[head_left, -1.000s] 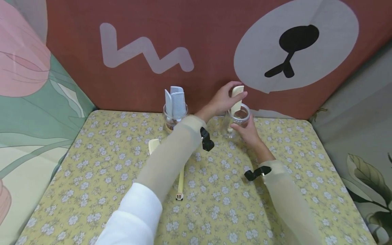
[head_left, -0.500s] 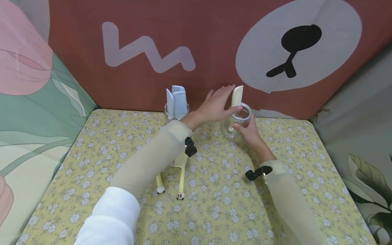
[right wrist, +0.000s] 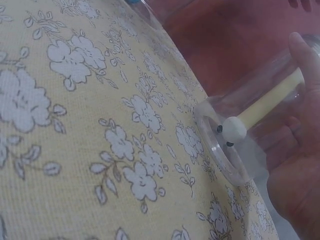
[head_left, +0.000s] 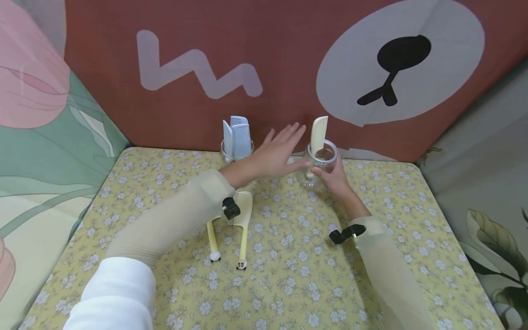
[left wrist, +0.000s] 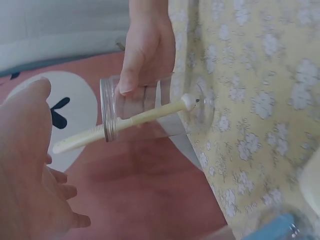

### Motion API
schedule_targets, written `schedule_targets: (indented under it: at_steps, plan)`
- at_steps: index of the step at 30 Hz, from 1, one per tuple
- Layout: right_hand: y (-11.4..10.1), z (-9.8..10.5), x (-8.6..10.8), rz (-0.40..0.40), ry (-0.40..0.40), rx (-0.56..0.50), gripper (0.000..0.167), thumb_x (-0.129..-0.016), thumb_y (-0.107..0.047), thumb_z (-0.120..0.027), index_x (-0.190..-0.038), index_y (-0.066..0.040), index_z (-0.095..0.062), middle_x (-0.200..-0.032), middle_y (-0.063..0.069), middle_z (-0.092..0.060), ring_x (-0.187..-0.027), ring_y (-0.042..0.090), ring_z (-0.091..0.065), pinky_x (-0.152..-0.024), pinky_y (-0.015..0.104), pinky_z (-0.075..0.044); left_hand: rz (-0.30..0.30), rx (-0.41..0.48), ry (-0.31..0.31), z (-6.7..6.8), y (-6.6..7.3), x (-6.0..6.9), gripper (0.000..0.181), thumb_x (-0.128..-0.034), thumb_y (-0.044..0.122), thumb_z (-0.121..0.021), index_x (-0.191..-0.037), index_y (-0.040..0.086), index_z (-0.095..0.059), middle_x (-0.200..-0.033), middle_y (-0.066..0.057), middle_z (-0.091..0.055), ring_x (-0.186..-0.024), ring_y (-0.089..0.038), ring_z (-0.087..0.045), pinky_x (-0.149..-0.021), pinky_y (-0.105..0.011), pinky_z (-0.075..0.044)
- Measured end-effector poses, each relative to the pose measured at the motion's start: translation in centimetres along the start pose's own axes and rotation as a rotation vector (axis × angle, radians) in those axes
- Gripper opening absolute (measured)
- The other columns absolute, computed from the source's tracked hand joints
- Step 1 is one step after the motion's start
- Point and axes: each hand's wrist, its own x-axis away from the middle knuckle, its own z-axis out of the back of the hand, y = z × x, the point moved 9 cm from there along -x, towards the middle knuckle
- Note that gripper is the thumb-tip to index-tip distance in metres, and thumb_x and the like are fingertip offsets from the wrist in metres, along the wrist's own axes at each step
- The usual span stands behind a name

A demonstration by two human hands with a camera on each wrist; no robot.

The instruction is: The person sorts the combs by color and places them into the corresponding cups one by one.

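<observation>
My right hand (head_left: 337, 179) grips a clear jar (left wrist: 145, 95) around its side, thumb in front. Inside the jar a pale yellow comb (head_left: 319, 134) leans, handle down, its head rising above the rim. In the right wrist view the white round end (right wrist: 234, 130) of its handle sits at the jar's bottom. Just left of the jar, my left hand (head_left: 277, 153) has its fingers spread and holds nothing. Beneath the left forearm two more yellow combs lie on the table: one comb (head_left: 244, 206) shows its head, the other comb (head_left: 212, 245) mostly its handle.
A second clear jar (head_left: 223, 153) at the back holds several light blue combs (head_left: 241, 140), partly behind the left hand. A flowered yellow cloth (head_left: 288, 275) covers the table. A brown printed curtain (head_left: 185, 119) rises directly behind the back edge.
My left hand has let go of the yellow comb in the jar and drawn back to the left, uncovering the combs on the table. The right hand keeps its grip on the jar.
</observation>
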Motion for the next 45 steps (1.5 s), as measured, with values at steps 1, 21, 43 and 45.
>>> schedule_targets:
  at_steps: [1, 21, 43, 45]
  plan:
    - [-0.4, -0.1, 0.1, 0.001, 0.0, 0.01, 0.087, -0.091, 0.011, -0.065, -0.16, -0.006, -0.013, -0.158, 0.024, -0.033, -0.147, 0.034, -0.032, -0.12, 0.043, -0.029, -0.013, -0.009, -0.009, 0.0, 0.1, 0.5, 0.094, -0.1003, 0.064, -0.048, -0.165, 0.011, -0.004, -0.171, -0.013, -0.004, -0.157, -0.029, -0.006, -0.123, -0.058, -0.004]
    - [0.2, 0.2, 0.0, 0.039, 0.02, -0.018, 0.086, -0.092, 0.015, -0.063, -0.16, -0.007, -0.016, -0.156, 0.02, -0.036, -0.147, 0.032, -0.031, -0.116, 0.028, -0.034, -0.166, -0.01, -0.164, -3.7, -0.1, 10.7, 0.088, -0.1009, 0.057, -0.055, -0.164, 0.008, -0.017, -0.169, -0.015, -0.014, -0.156, -0.03, -0.012, -0.122, -0.06, -0.006]
    - [0.0, 0.1, 0.1, 0.064, 0.006, 0.005, 0.087, -0.092, 0.009, -0.067, -0.161, -0.009, -0.017, -0.154, 0.016, -0.037, -0.145, 0.031, -0.032, -0.121, 0.04, -0.027, 0.024, 0.101, -0.178, -7.2, -6.4, 18.6, 0.083, -0.1002, 0.048, -0.062, -0.161, 0.004, -0.026, -0.166, -0.021, -0.019, -0.154, -0.039, -0.014, -0.12, -0.065, -0.008]
    - [0.1, 0.1, 0.1, 0.06, 0.007, 0.005, 0.088, -0.092, 0.008, -0.069, -0.161, -0.01, -0.017, -0.155, 0.016, -0.037, -0.145, 0.031, -0.032, -0.121, 0.04, -0.027, 0.057, 0.104, -0.164, -7.1, -7.3, 19.1, 0.084, -0.0999, 0.049, -0.062, -0.161, 0.004, -0.027, -0.166, -0.021, -0.02, -0.154, -0.04, -0.015, -0.12, -0.066, -0.008]
